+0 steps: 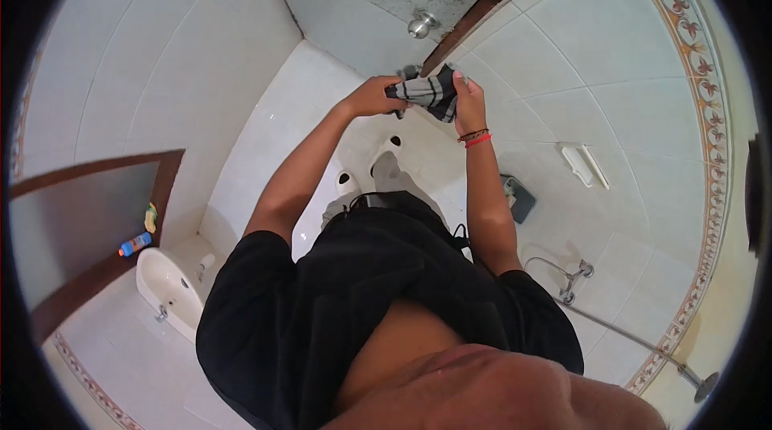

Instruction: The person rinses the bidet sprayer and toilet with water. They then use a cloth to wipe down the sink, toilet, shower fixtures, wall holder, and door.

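Observation:
A grey cloth with black stripes [424, 90], bunched and partly folded, is stretched between my hands at arm's length in front of my body. My left hand [374, 97] grips its left end, where dark folds hang below the fingers. On the other side, my right hand [469, 100] pinches the cloth's right end with the thumb on top. The remaining fingers of that hand are partly hidden behind the fabric. A red band [478, 139] and a dark bracelet circle my right wrist. What kind of cloth item this is, I cannot tell.
A door with a round knob [421, 24] stands ahead. To the left are a washbasin [153, 275], a blue bottle [134, 244] and a framed mirror [88, 225]. A grey bin [521, 198], soap dish [585, 166] and shower tap [572, 279] line the right side.

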